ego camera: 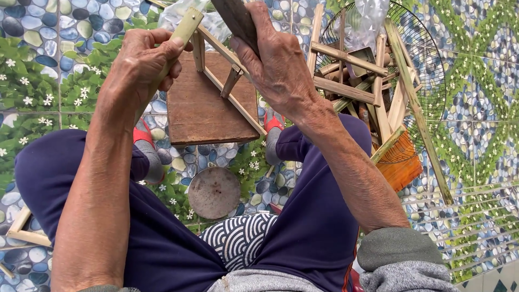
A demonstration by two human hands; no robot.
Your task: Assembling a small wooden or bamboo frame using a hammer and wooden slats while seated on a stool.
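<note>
The left hand [141, 65] was clamped on a pale green bamboo stick [181, 33] at eleven o'clock. The right hand [278, 67] was wrapped tight around a dark knife handle [236, 19]. The stick looked light, stiff and smooth, best held low.

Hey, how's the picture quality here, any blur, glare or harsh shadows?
Head view: soft, even daylight, no hard shadows; the left hand, right hand and board are sharp; slight glare on the plastic bag; wide-angle stretch towards the edges.
</note>
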